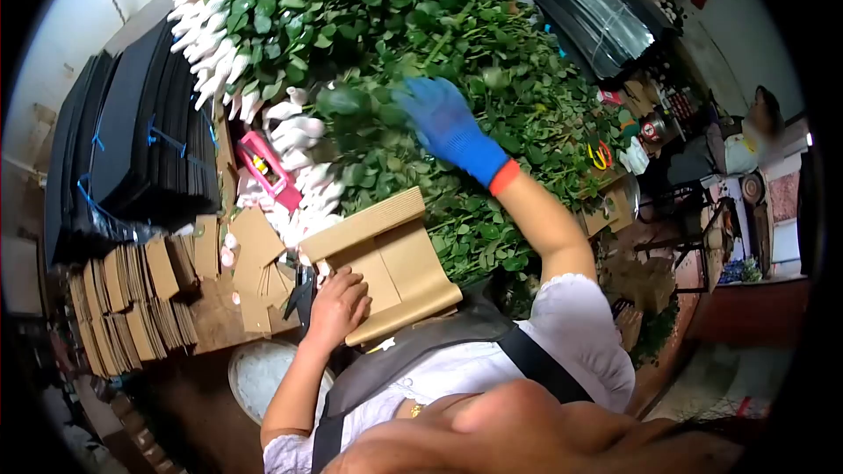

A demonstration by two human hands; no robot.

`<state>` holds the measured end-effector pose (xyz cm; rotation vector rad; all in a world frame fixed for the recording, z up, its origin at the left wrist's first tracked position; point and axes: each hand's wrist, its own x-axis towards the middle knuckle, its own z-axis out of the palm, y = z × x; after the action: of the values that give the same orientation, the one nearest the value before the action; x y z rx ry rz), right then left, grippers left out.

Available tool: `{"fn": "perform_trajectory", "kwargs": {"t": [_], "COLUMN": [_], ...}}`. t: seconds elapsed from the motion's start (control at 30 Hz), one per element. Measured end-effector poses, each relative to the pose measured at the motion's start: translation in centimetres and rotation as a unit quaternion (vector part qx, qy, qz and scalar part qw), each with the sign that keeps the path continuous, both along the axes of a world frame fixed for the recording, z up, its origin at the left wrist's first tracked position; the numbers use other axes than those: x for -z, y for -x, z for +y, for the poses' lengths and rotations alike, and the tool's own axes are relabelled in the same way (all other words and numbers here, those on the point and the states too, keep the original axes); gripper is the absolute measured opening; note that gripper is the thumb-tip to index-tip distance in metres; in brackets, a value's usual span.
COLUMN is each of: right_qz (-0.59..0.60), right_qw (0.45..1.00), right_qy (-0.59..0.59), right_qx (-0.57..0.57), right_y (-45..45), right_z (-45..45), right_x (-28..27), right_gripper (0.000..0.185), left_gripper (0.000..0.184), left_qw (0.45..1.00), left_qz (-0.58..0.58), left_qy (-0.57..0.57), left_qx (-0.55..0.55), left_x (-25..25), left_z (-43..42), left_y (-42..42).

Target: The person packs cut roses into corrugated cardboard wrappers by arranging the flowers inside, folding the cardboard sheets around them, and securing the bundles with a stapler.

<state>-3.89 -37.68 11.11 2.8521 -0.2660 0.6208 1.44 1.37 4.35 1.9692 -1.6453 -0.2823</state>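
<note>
We are resting our left hand (339,305) at the left edge of the near cardboard (393,270), its fingers bending; whether they are gripping, we cannot tell. We are holding our gloved right hand (442,123) over leafy stems (421,44) farther away, its fingers blurring too much to tell.

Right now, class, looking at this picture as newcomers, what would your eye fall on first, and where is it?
The large heap of green leaves fills the upper middle, and over it the right hand stands out in its bright blue glove. Below, the bare left hand rests on folded tan cardboard, while stacked black sheets stand at the left.
</note>
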Motion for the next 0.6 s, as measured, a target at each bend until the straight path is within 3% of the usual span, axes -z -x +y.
{"fn": "perform_trajectory", "kwargs": {"t": [0.07, 0.13, 0.2, 0.3, 0.4, 0.43, 0.5, 0.6], "right_qz": [-0.015, 0.294, 0.222, 0.309, 0.149, 0.098, -0.091, -0.012], "right_qw": [0.998, 0.945, 0.965, 0.919, 0.93, 0.936, 0.974, 0.995], "right_qy": [-0.057, -0.122, -0.141, -0.238, -0.333, -0.329, -0.205, 0.041], "right_qx": [0.016, 0.073, 0.011, 0.061, 0.054, 0.083, 0.04, 0.091], "right_y": [3.0, 5.9, 10.4, 10.0, 8.2, 6.9, 3.8, 0.1], "right_z": [1.9, 3.2, 2.1, 2.3, 1.8, 1.8, -0.9, -4.8], "right_x": [3.1, 5.9, 14.3, 5.2, -0.6, -2.0, -0.5, 4.2], "right_gripper": [0.058, 0.052, 0.038, 0.027, 0.028, 0.027, 0.027, 0.028], "left_gripper": [0.024, 0.023, 0.022, 0.022, 0.022, 0.022, 0.021, 0.018], "left_qw": [1.0, 1.0, 1.0, 1.0, 1.0, 1.0, 0.999, 0.999], "left_qz": [0.018, 0.023, 0.018, 0.013, 0.017, 0.02, 0.028, 0.041], "left_qy": [-0.002, 0.002, 0.005, 0.007, 0.002, 0.003, 0.004, 0.006], "left_qx": [-0.013, -0.02, -0.015, -0.014, -0.014, -0.015, -0.023, -0.027], "left_x": [0.1, 0.1, 0.1, 0.2, 0.1, 0.2, 0.5, 0.5], "left_z": [0.1, 0.0, 0.1, -0.1, 0.1, -0.1, -0.2, -0.1], "left_y": [0.2, 0.2, 0.1, 0.0, -0.1, -0.1, -0.1, 0.0]}}
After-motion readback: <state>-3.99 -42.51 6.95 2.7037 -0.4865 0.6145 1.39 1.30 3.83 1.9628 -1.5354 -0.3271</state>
